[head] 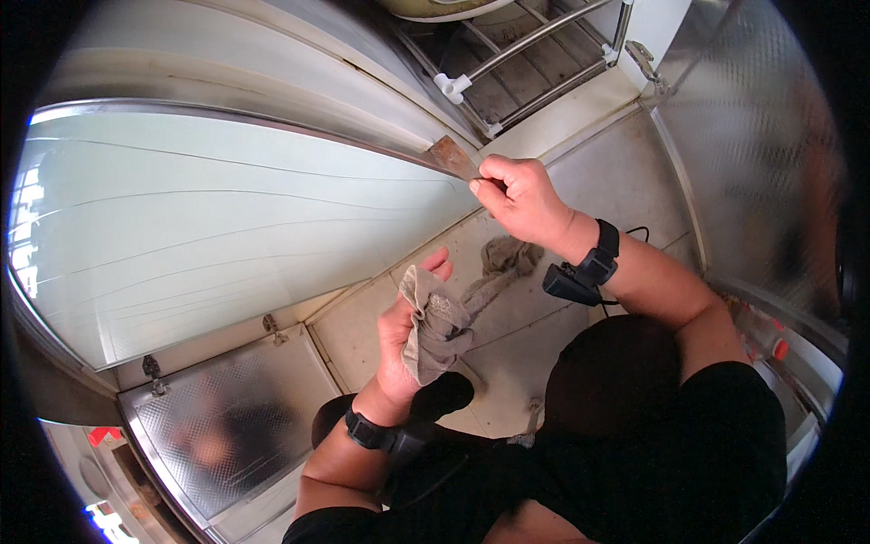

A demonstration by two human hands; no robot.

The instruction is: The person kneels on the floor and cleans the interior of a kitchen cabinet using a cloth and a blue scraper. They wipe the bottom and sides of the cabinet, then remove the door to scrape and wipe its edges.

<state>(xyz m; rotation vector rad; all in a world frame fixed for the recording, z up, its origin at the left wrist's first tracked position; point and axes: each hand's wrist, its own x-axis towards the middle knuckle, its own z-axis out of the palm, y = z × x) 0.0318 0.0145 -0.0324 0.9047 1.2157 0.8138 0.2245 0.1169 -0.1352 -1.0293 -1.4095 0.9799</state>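
Note:
My right hand (520,200) grips a flat scraper whose rusty metal blade (453,156) lies at the metal edge (367,144) of a pale glass-faced cabinet panel (238,211). The scraper's handle is hidden in my fist. In my left hand (397,336) is a crumpled grey-brown cloth (435,326), held below the panel, with fingertips showing past its upper edge. Another dirty cloth (510,262) lies on the tiled floor beyond the first one.
A metal rack (544,30) with white plastic joints stands inside the cabinet at the top. Textured metal doors hang open at right (754,163) and lower left (224,421), with hinges. A black device (571,284) with a cable is by my right wrist. A red-capped bottle (761,333) is at right.

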